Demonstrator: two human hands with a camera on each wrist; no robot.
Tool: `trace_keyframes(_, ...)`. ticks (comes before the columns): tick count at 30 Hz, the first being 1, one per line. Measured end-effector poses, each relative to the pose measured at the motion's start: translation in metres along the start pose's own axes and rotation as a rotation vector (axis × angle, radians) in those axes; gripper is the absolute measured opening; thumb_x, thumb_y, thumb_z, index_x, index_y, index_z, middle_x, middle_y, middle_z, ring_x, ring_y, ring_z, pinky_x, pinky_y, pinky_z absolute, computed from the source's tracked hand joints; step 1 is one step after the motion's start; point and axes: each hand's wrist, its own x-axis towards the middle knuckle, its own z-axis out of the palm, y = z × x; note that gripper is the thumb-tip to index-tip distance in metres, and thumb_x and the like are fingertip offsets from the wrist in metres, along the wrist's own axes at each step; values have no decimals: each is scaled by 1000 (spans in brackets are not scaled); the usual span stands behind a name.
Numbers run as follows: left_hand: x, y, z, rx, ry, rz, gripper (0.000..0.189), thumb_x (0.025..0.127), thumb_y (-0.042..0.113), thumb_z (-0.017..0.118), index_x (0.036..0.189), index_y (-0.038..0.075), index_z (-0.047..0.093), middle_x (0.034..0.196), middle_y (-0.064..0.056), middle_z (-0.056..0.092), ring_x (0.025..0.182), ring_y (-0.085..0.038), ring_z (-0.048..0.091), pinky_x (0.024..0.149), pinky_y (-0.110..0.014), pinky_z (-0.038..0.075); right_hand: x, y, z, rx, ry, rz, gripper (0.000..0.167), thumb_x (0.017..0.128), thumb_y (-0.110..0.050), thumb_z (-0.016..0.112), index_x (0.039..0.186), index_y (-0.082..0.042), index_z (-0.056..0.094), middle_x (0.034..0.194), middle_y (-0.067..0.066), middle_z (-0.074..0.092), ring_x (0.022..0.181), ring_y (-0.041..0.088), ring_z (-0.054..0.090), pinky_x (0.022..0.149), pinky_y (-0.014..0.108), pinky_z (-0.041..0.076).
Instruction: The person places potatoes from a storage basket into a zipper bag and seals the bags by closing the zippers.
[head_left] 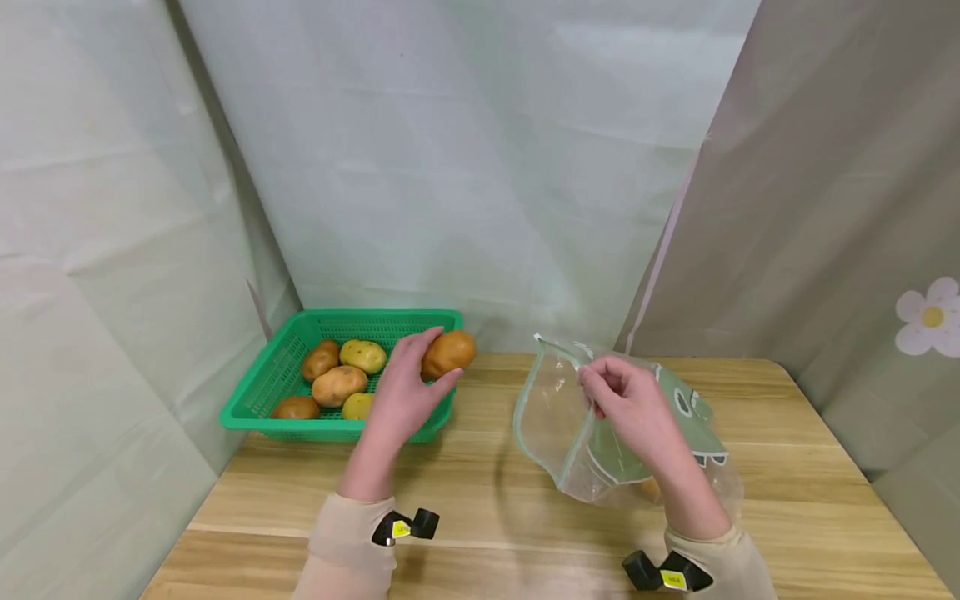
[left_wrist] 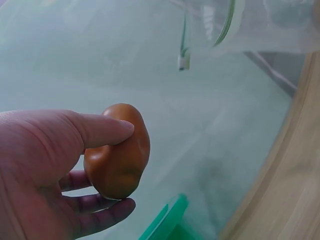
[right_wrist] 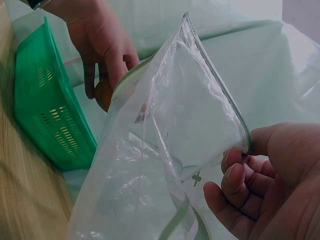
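Observation:
My left hand (head_left: 408, 387) holds a brown potato (head_left: 448, 354) between thumb and fingers, above the right end of the green basket (head_left: 255, 400). In the left wrist view the thumb lies across the same potato (left_wrist: 122, 155). With thumb and forefinger, my right hand (head_left: 633, 408) pinches the rim of a clear zip bag (head_left: 551, 408) that has a green printed design. The bag's mouth gapes toward the left, as the right wrist view shows of the bag (right_wrist: 135, 185). Something brownish (head_left: 647, 490) shows through the lower part of the bag, partly hidden by my right wrist.
Several brown and yellow potatoes (head_left: 339, 386) lie in the basket's left and middle. Basket and bag rest on a wooden table (head_left: 465, 500), with bare wood between them. Pale cloth (head_left: 450, 167) hangs behind and at both sides.

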Motion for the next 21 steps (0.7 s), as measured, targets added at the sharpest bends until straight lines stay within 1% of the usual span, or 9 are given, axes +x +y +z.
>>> trace_keyframes(4, -4, 11, 7, 11, 0, 24, 71, 98, 24, 89, 159, 8, 57, 153, -20, 56, 133, -39, 59, 109, -59, 51, 0, 1, 0, -7, -3, 1, 24, 112, -23, 70, 96, -5, 69, 73, 6, 62, 66, 21, 58, 60, 28, 47)
trace_keyframes(9, -5, 24, 13, 16, -2, 71, 71, 96, 23, 90, 157, 7, 58, 153, -19, 57, 134, -38, 59, 107, -57, 53, 0, 2, -1, -16, 4, -11, 25, 112, -23, 69, 98, -3, 69, 73, 5, 62, 66, 21, 58, 60, 28, 47)
trace_keyframes(12, -7, 29, 16, 17, -1, 84, 72, 95, 23, 91, 157, 9, 58, 154, -16, 58, 133, -35, 60, 102, -55, 55, 0, 1, -1, -8, -1, -16, 26, 112, -23, 69, 97, -1, 69, 73, 6, 63, 65, 20, 58, 60, 28, 47)
trace_keyframes(14, -9, 33, 18, 12, -2, 97, 72, 94, 24, 92, 157, 10, 59, 154, -15, 59, 133, -34, 60, 102, -54, 56, 0, 1, 0, -5, -4, -17, 26, 112, -23, 70, 97, -2, 69, 73, 6, 63, 65, 20, 58, 60, 27, 48)
trace_keyframes(21, -13, 49, 26, 3, -31, 173, 72, 93, 24, 93, 155, 9, 61, 151, -13, 61, 136, -34, 59, 110, -56, 53, 1, -1, 0, 12, -10, -7, 25, 112, -21, 70, 98, 1, 69, 74, 8, 62, 66, 20, 58, 60, 27, 49)
